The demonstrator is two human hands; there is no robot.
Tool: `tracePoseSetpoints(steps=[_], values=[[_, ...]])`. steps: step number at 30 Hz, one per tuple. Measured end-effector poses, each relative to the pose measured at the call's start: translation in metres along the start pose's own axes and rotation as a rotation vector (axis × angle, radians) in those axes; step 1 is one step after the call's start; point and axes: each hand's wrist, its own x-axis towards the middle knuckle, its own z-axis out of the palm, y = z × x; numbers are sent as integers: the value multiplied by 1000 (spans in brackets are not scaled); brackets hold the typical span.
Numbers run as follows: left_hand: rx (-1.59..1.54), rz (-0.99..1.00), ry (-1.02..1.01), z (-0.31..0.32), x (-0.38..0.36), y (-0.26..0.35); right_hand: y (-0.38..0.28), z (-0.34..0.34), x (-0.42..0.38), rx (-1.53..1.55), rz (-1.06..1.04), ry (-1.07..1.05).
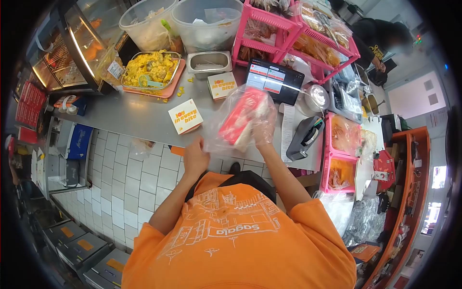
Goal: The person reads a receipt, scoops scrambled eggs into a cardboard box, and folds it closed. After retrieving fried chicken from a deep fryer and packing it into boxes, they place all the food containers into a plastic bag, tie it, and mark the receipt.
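Just above the counter's front edge is a clear plastic bag (214, 137) with a red-and-white package (243, 118) inside. My left hand (196, 156) is closed at the bag's lower left edge, fingers pinched on the plastic. On the other side, my right hand (263, 131) is closed around the bag's right side, against the package; thin plastic partly covers its fingers. Two small white boxes with printed lettering are close by: one box (185, 117) to the left of the bag, another box (222, 85) behind it.
A glass tray of yellow food (150, 72) stands at the back left, beside a metal pan (209, 63). Behind the bag are a tablet (274, 79) and pink baskets (264, 29). A tape dispenser (306, 138) sits right. Another person (378, 41) bends at the far right.
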Motion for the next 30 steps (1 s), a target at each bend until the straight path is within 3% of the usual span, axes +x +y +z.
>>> tracePoseSetpoints(steps=[1,3,4,5,7,8,9,10,11,12,14,16,20,21,22,23,24,25,26,27,29,30], values=[[257,10,301,0,4,-2,7,2,-1,-1,1,1],[187,8,208,-9,6,-6,37,14,2,507,226,146],[122,8,111,-16,3,-1,38,26,1,364,-117,278],[118,3,114,-21,-6,8,40,25,-3,361,-118,272],[-287,62,-71,-38,-28,34,11,18,-24,-570,-829,392],[-284,58,-72,-43,-28,35,28,7,-23,-814,-859,106],[-378,16,100,-50,-24,35,21,6,-19,-811,-853,107],[-474,-32,273,-53,-21,34,7,5,-13,-595,-292,-225],[-475,-42,269,-52,-13,28,1,4,-13,-346,272,-526],[-430,-29,348,-48,-1,18,11,7,-18,-348,280,-527],[-387,-15,428,-46,14,19,35,18,-28,-508,-84,-319],[75,87,446,-45,20,36,10,15,-36,-634,-121,-279],[266,-32,336,-34,24,23,28,10,-33,-879,-184,-122],[284,94,394,-28,19,26,36,9,-33,-881,-178,-127],[300,225,462,-26,17,29,41,11,-28,-779,-104,-182],[301,222,472,-29,15,29,44,14,-21,-675,-36,-238],[290,152,334,-39,9,38,40,10,-20,-676,-38,-246],[275,78,198,-46,2,40,28,3,-20,-975,-83,-455],[271,66,212,-48,-1,35,12,-2,-14,-1274,-141,-665],[248,66,172,-51,-2,28,-20,1,4,-1279,-167,-678],[225,48,125,-48,-10,17,-82,21,46,-1006,2,-1227],[179,161,273,-42,-12,14,-79,40,65,-927,-172,-1045]])
